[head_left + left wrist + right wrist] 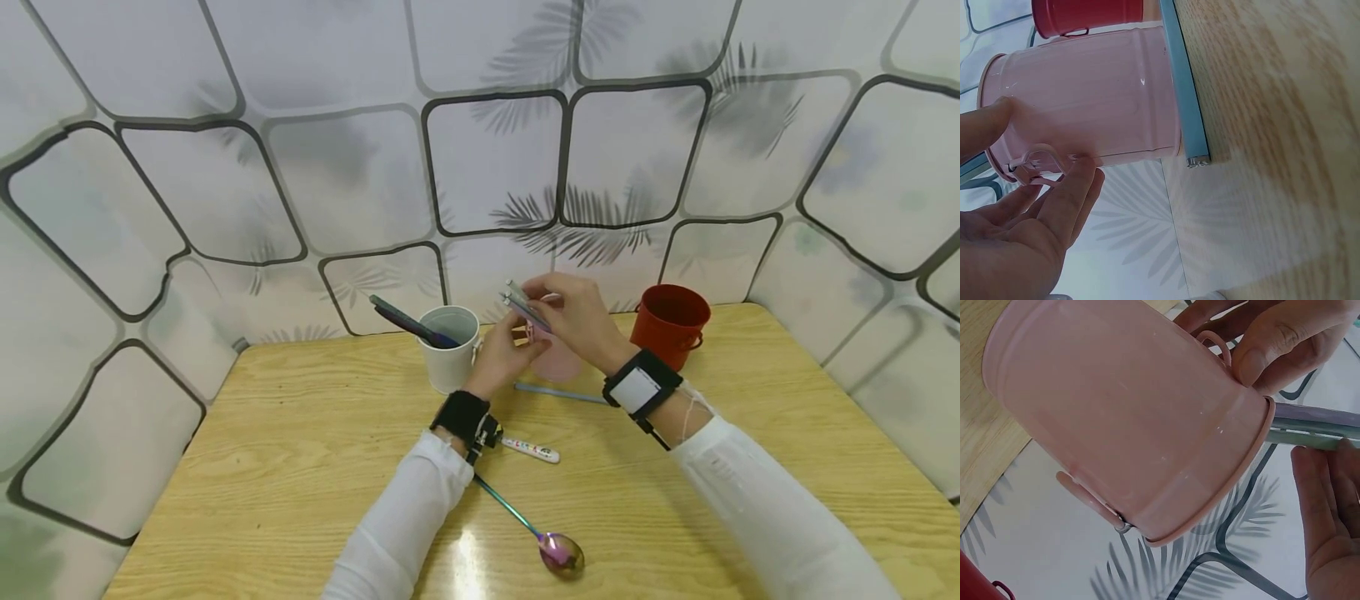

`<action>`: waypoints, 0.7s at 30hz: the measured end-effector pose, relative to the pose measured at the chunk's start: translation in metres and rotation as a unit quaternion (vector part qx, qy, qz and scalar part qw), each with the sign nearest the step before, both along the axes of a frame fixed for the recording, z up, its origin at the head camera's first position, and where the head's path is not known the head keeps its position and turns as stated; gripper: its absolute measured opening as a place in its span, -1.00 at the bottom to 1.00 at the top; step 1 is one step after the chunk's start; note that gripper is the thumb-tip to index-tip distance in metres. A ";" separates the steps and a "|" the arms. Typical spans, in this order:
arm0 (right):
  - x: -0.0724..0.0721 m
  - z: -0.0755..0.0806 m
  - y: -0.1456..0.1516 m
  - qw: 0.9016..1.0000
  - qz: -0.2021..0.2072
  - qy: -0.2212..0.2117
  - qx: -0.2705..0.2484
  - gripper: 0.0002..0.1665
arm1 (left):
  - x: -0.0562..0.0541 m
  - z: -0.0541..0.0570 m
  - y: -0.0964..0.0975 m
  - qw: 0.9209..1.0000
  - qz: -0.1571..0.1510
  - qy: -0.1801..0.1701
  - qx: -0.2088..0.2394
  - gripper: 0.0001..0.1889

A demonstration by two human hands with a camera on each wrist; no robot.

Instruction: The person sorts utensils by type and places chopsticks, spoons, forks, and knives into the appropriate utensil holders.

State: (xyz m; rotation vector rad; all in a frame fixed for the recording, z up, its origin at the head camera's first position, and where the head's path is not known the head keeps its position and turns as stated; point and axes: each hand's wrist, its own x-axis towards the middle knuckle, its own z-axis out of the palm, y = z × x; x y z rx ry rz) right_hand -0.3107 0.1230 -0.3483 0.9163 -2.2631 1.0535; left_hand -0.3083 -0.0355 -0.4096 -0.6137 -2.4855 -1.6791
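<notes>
A small pink bucket (557,362) stands upright at the back of the table, partly hidden by both hands in the head view. My left hand (501,357) grips it near the rim; in the left wrist view the thumb lies on its wall and the fingers are at its wire-loop handle (1041,164). Above the bucket my right hand (579,321) pinches a few thin pastel sticks (532,315). Seen from the right wrist, these purple and green sticks (1316,419) stick out past the bucket's rim. A thin blue stick (558,393) lies on the table in front of the bucket.
To the left stands a white bucket (444,368) holding dark sticks (408,321). A red bucket (662,340) is at the right. Nearer lie a white marker (531,450) and a shiny iridescent spoon (561,553). A patterned wall backs the wooden table (300,467).
</notes>
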 end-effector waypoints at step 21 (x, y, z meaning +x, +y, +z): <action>0.016 -0.003 0.010 1.000 -0.011 -0.007 -0.028 -0.70 | -0.004 -0.004 -0.001 1.000 0.000 0.007 0.000 -0.39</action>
